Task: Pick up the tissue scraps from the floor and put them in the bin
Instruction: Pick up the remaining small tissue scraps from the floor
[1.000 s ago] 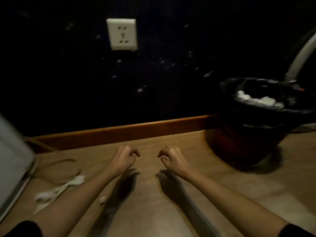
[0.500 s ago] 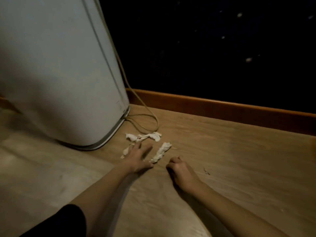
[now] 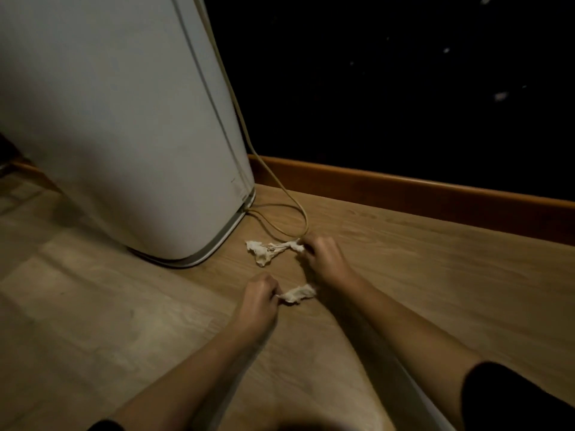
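Your left hand [image 3: 259,301] is curled shut, pinching one end of a short tissue scrap [image 3: 297,295] that sticks out toward your right forearm; whether it is lifted or touching the wood floor [image 3: 124,321] cannot be told. Your right hand [image 3: 325,259] is closed at the near end of the long twisted tissue scrap [image 3: 270,248], gripping the tip that lies just beside the loop of the power cord [image 3: 298,213].

Take the white appliance [image 3: 124,119] as your landmark. The long scrap lies on the floor just off its rounded front corner, near the base but not touching it. Its long axis runs from your right fingertips away toward that corner, with the wider crumpled end nearest the appliance. So the bulk of it lies to the left of your right hand, and a lift will probably trail the far end across the floor. The short scrap sits farther out from the appliance, toward you.

Count: two scraps are clearly visible, one at each hand; the long one may be two pieces tangled together, which cannot be told. One cord, one appliance. The bin is not in view, so you will need to turn to find it once both scraps are off the floor.
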Tool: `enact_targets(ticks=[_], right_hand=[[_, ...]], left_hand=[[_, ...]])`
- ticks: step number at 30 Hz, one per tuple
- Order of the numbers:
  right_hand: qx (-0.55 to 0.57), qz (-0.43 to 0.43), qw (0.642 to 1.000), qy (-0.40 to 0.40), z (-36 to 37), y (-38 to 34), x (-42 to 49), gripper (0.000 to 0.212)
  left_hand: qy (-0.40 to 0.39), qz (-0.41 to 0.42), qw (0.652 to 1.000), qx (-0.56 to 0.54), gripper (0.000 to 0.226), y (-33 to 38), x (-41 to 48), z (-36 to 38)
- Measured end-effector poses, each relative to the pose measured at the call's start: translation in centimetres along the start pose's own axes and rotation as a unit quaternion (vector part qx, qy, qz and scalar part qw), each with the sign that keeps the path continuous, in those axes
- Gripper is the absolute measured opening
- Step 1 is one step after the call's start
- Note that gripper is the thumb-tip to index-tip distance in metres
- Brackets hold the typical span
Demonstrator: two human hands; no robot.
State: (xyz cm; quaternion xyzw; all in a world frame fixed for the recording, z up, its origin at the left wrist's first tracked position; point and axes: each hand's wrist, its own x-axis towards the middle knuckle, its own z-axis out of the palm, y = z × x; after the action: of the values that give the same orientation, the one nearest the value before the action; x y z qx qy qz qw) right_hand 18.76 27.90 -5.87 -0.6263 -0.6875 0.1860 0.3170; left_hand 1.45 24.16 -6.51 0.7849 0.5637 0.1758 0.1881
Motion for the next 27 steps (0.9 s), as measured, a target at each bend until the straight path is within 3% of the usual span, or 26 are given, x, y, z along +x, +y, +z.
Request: enact_targets(ticks=[3, 6, 10, 14, 16, 21, 27], right_hand=[[-0.062, -0.057, 0.992, -0.093, 2.9, -1.1, 2.3, 0.013], [-0.113, -0.073, 0.985, -0.112, 4.5, -0.1, 2.9, 0.016], [-0.096, -0.002, 0.995, -0.038, 3.9, 0.7, 0.5, 0.009], [-0.067, 0.013, 0.997, -0.036, 1.7, 2.1, -4.7, 0.012], [-0.011, 0.079, 0.997, 0.008, -1.0, 3.9, -6.4, 0.015], [0.097, 0.26, 0.952, 0.129, -9.2, 8.4, -10.5, 0.019], [-0.024, 0.33, 0.911, 0.248, -17.8, 14.0, -15.6, 0.018]], left_hand=[[-0.001, -0.009, 1.0, 0.012, 0.007, -2.1, -0.2, -2.1], [0.001, -0.01, 0.999, 0.033, 0.005, -3.3, -0.4, -3.2], [0.006, 0.016, 1.0, 0.025, 0.006, -2.7, -0.5, -2.5], [0.008, 0.052, 0.999, -0.015, 0.008, 0.6, 0.1, -0.2], [0.001, 0.095, 0.995, -0.033, 0.009, 3.1, 0.1, 1.3], [-0.09, 0.22, 0.97, -0.059, 0.01, 10.0, -1.0, 6.7], [-0.163, 0.295, 0.941, -0.029, 0.009, 15.0, -1.2, 11.2]])
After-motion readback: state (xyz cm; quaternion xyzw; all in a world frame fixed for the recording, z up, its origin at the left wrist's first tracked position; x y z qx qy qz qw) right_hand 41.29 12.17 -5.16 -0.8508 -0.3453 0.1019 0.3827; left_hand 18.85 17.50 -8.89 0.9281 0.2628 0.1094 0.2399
